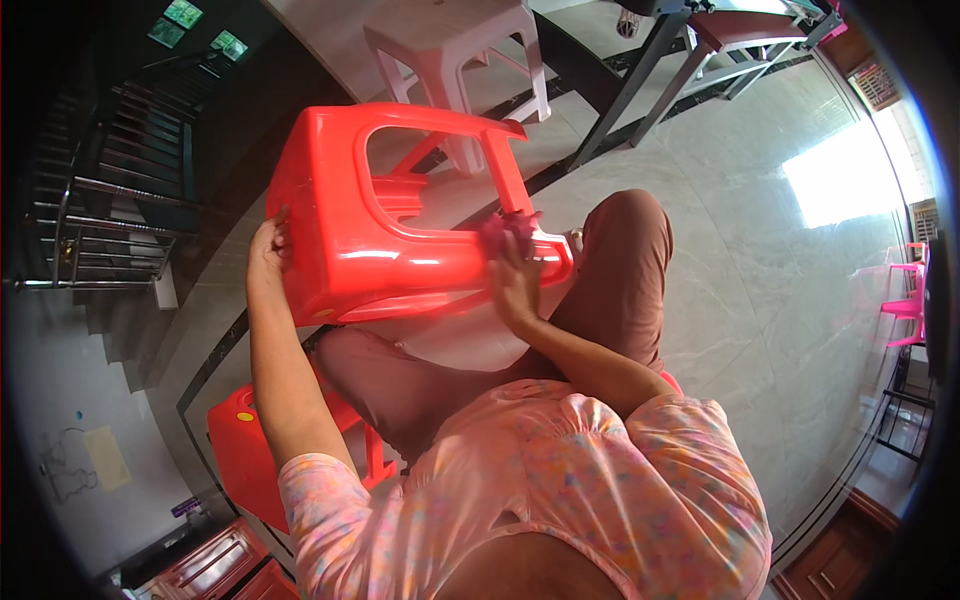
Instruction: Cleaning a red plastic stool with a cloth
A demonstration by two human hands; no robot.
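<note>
A red plastic stool [405,255] lies tipped on its side before me, its seat facing left and its legs pointing right. At the seat end, my left hand [271,241] grips the stool's seat. My right hand [517,281] presses a crumpled dark pink cloth [510,231] onto a leg, near the leg's foot end. The cloth is bunched under the fingers and hides part of the leg. My knees are on the near side and to the right of the stool.
Another red plastic stool [244,457] is at my lower left. A pale plastic stool [450,37] stands beyond the tipped one, with a dark metal-legged frame [637,82] to its right. Stairs with a metal railing [120,225] are at left. Pink chairs [909,304] stand far right on the tiled floor.
</note>
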